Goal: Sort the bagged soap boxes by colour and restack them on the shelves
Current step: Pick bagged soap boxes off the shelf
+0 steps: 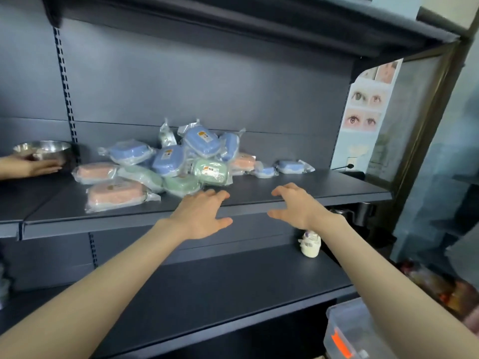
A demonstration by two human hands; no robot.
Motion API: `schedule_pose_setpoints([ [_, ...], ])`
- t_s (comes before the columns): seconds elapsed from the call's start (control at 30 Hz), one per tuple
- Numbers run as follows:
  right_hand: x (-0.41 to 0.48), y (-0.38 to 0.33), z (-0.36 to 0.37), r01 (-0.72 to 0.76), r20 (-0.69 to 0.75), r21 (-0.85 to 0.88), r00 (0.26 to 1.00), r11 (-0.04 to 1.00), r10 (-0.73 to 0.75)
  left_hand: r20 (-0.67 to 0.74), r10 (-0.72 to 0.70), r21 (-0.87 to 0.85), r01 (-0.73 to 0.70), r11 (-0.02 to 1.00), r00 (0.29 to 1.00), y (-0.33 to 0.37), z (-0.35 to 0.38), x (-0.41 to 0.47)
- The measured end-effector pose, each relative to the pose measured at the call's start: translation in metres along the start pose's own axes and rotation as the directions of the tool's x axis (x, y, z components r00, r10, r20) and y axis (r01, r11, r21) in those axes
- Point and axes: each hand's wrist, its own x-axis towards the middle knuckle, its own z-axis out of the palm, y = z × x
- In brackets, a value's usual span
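A jumbled heap of bagged soap boxes lies on the dark middle shelf (324, 186). Blue boxes (168, 160) sit on top and at the back. Green ones (211, 172) lie at the front middle, pink ones (116, 194) at the front left. One more pink box (242, 161) and two blue boxes (290, 167) lie to the right of the heap. My left hand (202, 216) hovers with spread fingers at the shelf's front edge, just below the green boxes. My right hand (295, 206) hovers open beside it over bare shelf. Neither holds anything.
Another person's hand (39, 167) touches a steel bowl (44, 151) at the far left of the shelf. A small white bottle (309, 246) stands on the lower shelf. A clear plastic bin (352, 332) sits at the bottom right. A poster hangs at the right.
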Motion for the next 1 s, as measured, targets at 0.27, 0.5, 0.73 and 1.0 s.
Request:
schedule_pose_setpoints([
  [0.27, 0.131, 0.043, 0.000, 0.099, 0.007, 0.063, 0.995, 0.993, -0.099, -0.108, -0.152, -0.038, 0.149, 0.988, 0.982, -0.027, 0.020, 0.106],
  [0.5, 0.257, 0.059, 0.010, 0.263, 0.022, 0.153, 0.963, 0.953, -0.270, -0.238, -0.451, -0.221, 0.404, 0.888, 0.860, -0.067, 0.036, 0.190],
  [0.73, 0.359, 0.054, 0.027, 0.260, -0.060, 0.381, 0.965, 0.887, -0.256, -0.314, -0.675, -0.452, 0.520, 0.724, 0.667, -0.099, 0.037, 0.262],
  [1.0, 0.425, 0.041, 0.050, 0.132, -0.113, 0.717, 0.991, 0.685, -0.073, -0.238, -0.828, -0.666, 0.535, 0.520, 0.509, -0.124, 0.040, 0.308],
])
